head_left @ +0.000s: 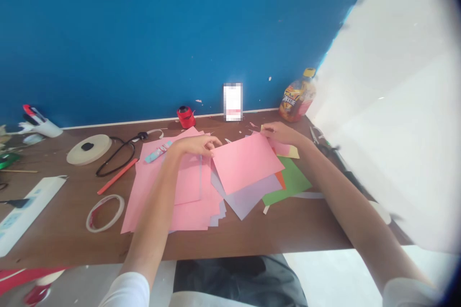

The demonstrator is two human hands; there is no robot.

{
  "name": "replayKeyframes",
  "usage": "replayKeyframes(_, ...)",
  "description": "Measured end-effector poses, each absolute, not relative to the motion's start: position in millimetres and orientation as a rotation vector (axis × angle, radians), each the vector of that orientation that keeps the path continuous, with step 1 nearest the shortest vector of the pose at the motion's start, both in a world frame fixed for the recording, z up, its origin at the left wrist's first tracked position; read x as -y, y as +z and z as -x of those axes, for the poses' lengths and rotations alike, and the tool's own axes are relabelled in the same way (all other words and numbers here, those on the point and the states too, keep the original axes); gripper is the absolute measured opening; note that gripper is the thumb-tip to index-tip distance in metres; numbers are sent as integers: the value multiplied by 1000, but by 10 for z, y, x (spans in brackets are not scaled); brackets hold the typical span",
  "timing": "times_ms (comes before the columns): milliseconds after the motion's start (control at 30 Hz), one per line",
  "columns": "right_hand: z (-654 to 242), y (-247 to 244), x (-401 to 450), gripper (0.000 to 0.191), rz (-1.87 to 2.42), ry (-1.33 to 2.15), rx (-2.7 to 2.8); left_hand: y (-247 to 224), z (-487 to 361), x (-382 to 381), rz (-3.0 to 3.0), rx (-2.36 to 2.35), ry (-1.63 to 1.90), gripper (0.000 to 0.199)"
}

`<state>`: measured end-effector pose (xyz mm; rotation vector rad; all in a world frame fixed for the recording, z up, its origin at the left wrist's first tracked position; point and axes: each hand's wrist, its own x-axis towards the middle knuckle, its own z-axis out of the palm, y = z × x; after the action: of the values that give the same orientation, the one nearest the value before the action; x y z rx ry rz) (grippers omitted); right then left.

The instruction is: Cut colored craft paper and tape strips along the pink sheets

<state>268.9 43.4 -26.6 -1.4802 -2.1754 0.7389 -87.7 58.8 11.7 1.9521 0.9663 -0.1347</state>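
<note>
Wht L sleeve [126, 290] & R sleeve [408, 292], loose, ending around elbows; L hand [194, 146] & R hand [283, 133] bare; dk garment [234, 280] w/ soft folds at lap, wht strip below.

The left hand [194, 146] rests on a pile of pink paper [154, 196], its fingertips beside a loose pink sheet [245, 163]. The right hand [281, 133] meets that sheet's far edge, above a lilac sheet [248, 196] and a green sheet [291, 182] on the brown bench [288, 230].
</note>
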Motion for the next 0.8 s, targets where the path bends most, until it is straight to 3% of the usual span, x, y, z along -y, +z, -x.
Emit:
replayKeyframes(67,-2703,-337,-477,24,1505,701,2147,140,848,-555,-1906,-896,-142,72)
replayKeyframes(133,-2728,-407,-516,22,1507,714,2100,153,816,-527,-1865,-819,-150,80)
replayKeyframes(300,-2776,-515,-562,23,1525,709,2006,146,766,-518,-1871,-771,-133,64)
replayKeyframes(533,-2750,-550,-561,29,1481,834,1886,175,741,-493,-1945,-786,-28,59)
replayKeyframes(700,-2749,-540,-545,29,1527,856,1845,193,708,-448,-1846,-756,-58,73)
replayKeyframes(800,-2740,-514,-522,24,1568,853,1864,193,684,-435,-1876,-767,-69,70)
